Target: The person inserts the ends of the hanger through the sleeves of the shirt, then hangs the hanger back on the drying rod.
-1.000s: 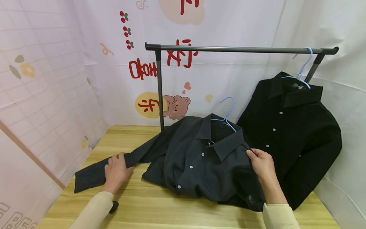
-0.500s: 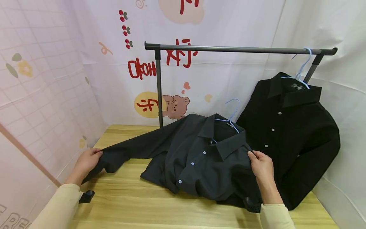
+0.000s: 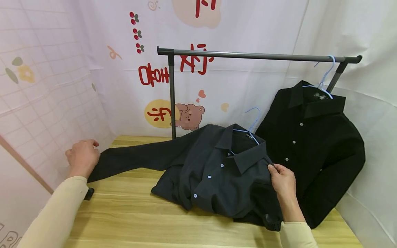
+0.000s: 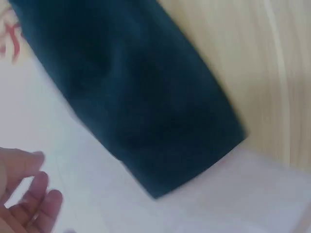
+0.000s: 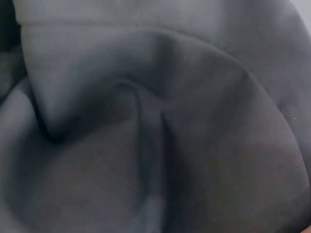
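Note:
A dark button-up shirt lies on the table with a light blue hanger in its collar. One sleeve stretches out flat to the left. Just beyond its cuff is my left hand; the left wrist view shows its loosely bent fingers apart from the cuff, with nothing held. At the shirt's other shoulder my right hand pinches the fabric between thumb and fingers. Only grey folded cloth fills most of the right wrist view.
Behind the shirt stands a dark metal clothes rack. A second black shirt hangs at its right end on a light blue hanger. Printed white curtains border the wooden table at the back and sides.
My left hand has moved left along the sleeve, pulling it out straighter and higher, then let it go. The hanger and collar have shifted slightly right. My right hand stays at the shoulder.

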Available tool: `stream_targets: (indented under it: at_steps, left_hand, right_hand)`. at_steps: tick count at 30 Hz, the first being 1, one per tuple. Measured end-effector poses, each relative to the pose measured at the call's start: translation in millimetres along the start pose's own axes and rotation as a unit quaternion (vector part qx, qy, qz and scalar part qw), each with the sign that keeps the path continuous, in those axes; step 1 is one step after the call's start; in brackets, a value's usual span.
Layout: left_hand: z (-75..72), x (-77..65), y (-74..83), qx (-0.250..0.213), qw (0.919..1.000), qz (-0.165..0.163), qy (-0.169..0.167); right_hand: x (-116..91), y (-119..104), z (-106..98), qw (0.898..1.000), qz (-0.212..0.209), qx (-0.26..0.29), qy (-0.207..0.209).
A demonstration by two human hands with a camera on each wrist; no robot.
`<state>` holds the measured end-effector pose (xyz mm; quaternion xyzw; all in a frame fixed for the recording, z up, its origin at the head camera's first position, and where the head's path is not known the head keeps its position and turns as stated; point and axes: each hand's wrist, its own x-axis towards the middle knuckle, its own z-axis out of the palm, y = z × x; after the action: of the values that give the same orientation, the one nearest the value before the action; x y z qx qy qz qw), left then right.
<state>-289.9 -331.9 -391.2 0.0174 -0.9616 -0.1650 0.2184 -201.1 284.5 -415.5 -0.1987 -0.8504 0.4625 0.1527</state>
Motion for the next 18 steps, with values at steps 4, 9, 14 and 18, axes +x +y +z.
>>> stream_targets:
  at_steps: [4,9,14,18]
  left_hand:
    - [33.0,-15.3,29.0,-0.031,0.9984,0.046,-0.012]
    - [74.0,-41.7,65.4,-0.092,0.9845,0.08,-0.127]
    - [100.8,-64.5,89.0,-0.185,0.9379,0.09,-0.279]
    - [110.3,-79.0,95.0,-0.193,0.9156,0.112,-0.334]
  right_hand:
    - [-4,1,4,1.0,0.006,0.017,0.001]
    - [-10,4,9,0.999,0.007,0.031,0.014]
    - [-12,8,13,0.999,0.015,0.041,0.015]
    - [-13,11,15,0.999,0.028,0.046,0.004]
